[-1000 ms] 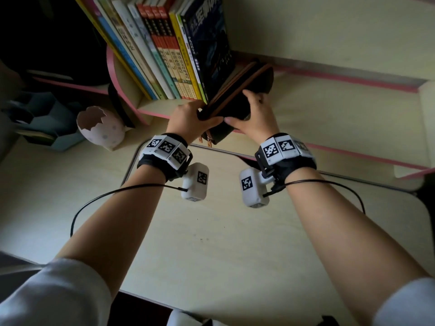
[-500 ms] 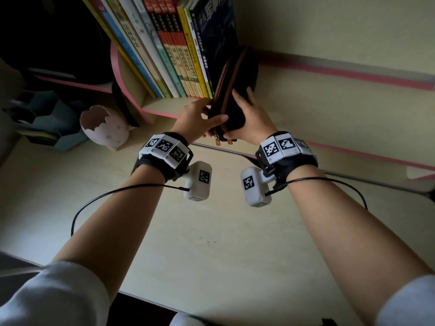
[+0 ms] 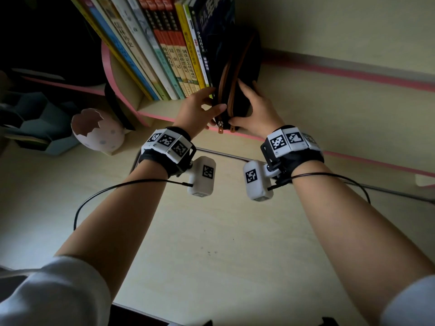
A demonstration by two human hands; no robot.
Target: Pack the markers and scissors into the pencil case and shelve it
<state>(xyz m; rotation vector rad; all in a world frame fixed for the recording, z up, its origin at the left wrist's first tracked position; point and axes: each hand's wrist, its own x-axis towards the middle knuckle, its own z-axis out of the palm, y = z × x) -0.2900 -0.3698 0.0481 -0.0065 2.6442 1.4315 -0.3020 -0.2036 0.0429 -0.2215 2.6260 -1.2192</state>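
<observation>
The black pencil case [image 3: 237, 74] with brown zip lines stands upright on the low shelf [image 3: 317, 109], leaning against the last dark book [image 3: 216, 31] of the row. Its zips are closed, with two pulls hanging at its near end. My left hand [image 3: 196, 109] grips the case's near left side, thumb across the front. My right hand [image 3: 256, 107] presses flat on its right side. No markers or scissors are in view.
A row of upright books [image 3: 153, 43] fills the shelf left of the case. A pink eggshell-shaped pot [image 3: 98, 132] and a blue holder [image 3: 37, 121] stand at the left on the desk [image 3: 211, 231]. The shelf has a pink edge; a thin cable crosses the desk.
Both hands have turned the case from lying tilted to standing on end and pushed it back against the books. The camera has moved closer.
</observation>
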